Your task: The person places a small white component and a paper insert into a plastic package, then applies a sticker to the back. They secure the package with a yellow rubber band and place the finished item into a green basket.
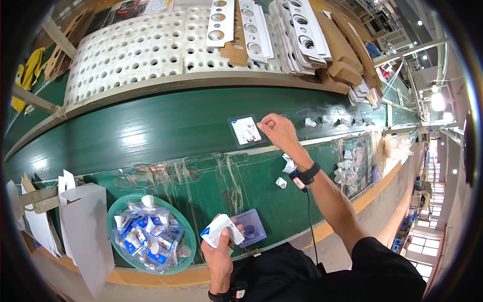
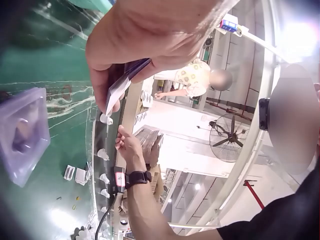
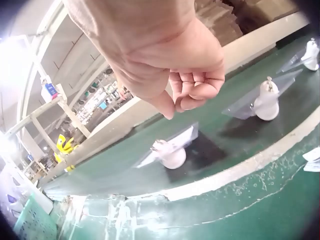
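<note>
In the head view my left hand grips a few white printed cards with a blue corner; the left wrist view shows thumb and fingers of the left hand around the cards. My right hand hovers beside a clear pack with a white card on the green belt. From the right wrist, a white cup-like piece is seen at that pack, below the right hand, whose fingers are curled with nothing visible between them.
A green basket of packed items stands left of a purple tray. More clear packs lie along the belt to the right. Beyond the belt's rail are perforated white foam and card stacks. Another person is across.
</note>
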